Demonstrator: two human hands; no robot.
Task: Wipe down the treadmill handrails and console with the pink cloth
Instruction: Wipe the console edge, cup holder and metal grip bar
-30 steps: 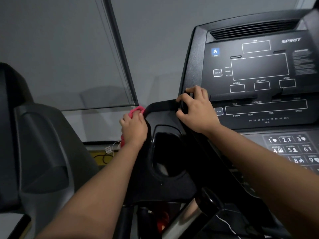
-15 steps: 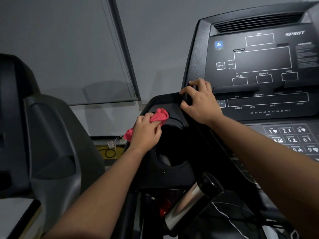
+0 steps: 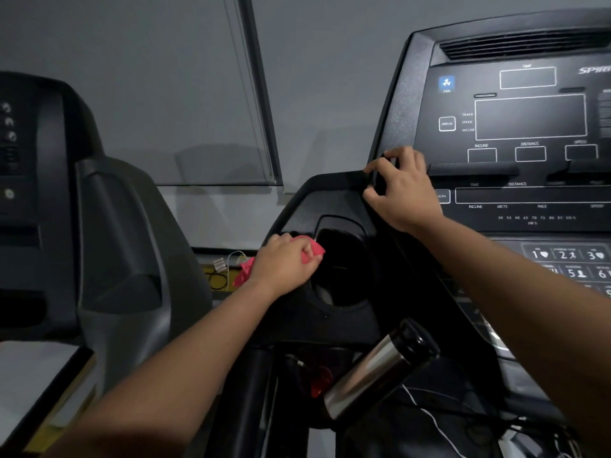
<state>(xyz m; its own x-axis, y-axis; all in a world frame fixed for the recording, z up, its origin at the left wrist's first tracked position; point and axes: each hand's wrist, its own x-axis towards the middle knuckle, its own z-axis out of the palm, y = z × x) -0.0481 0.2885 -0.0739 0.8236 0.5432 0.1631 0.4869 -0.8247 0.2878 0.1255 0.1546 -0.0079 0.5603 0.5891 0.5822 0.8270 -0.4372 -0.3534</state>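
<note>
The black treadmill console (image 3: 529, 193) fills the right side, with dark display windows and a number keypad low at the right. My left hand (image 3: 286, 264) grips the pink cloth (image 3: 312, 249) and presses it on the console's left wing, at the left rim of the cup holder (image 3: 340, 266). A corner of the cloth hangs out below my wrist. My right hand (image 3: 401, 190) curls its fingers round the left edge of the console's upright panel. A silver and black handrail grip (image 3: 380, 368) slants up below the cup holder.
A second exercise machine (image 3: 109, 246) with a grey shroud stands close on the left. Behind are a grey wall and a window blind (image 3: 165, 94). Cables and a small plug (image 3: 220, 266) lie on a yellow ledge between the machines. White cords trail at the bottom right.
My left hand has drawn the pink cloth down from the top corner of the console wing to the left rim of the cup holder. The right hand has kept its grip.
</note>
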